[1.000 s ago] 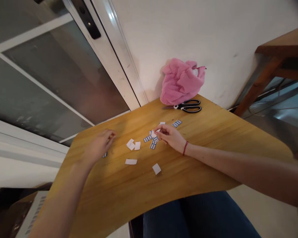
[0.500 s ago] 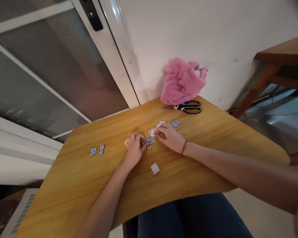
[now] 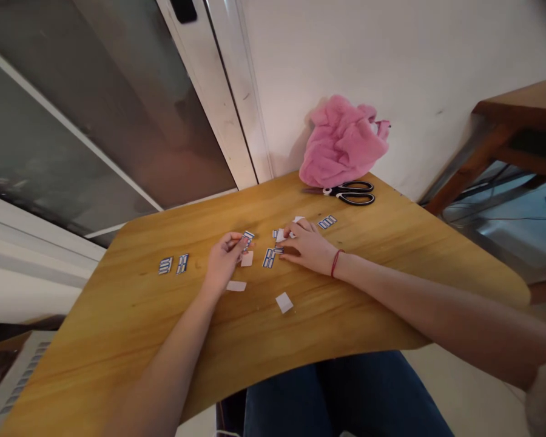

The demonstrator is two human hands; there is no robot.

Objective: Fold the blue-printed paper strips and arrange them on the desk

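Observation:
My left hand (image 3: 224, 258) is closed, pinching a small blue-and-white patterned card (image 3: 248, 235) between thumb and fingers, just above the table. A blank white card (image 3: 247, 259) lies under its fingertips, and another blank card (image 3: 236, 286) is beside the wrist. My right hand (image 3: 307, 246), a red cord on its wrist, rests over a loose pile of cards with its fingers apart. It partly hides the pile. A patterned card (image 3: 269, 258) lies face up left of its fingertips, and a white card (image 3: 281, 235) shows beyond them.
Patterned cards (image 3: 182, 263) lie at the left, and more patterned cards (image 3: 327, 222) at the right. One blank card (image 3: 284, 302) lies nearer the front edge. Black-handled scissors (image 3: 355, 193) and a pink plush cloth (image 3: 343, 142) are at the back by the wall.
My left hand has drawn back leftward with a patterned card, uncovering blank cards near it. The right hand stays over the pile, its fingers now spread wider.

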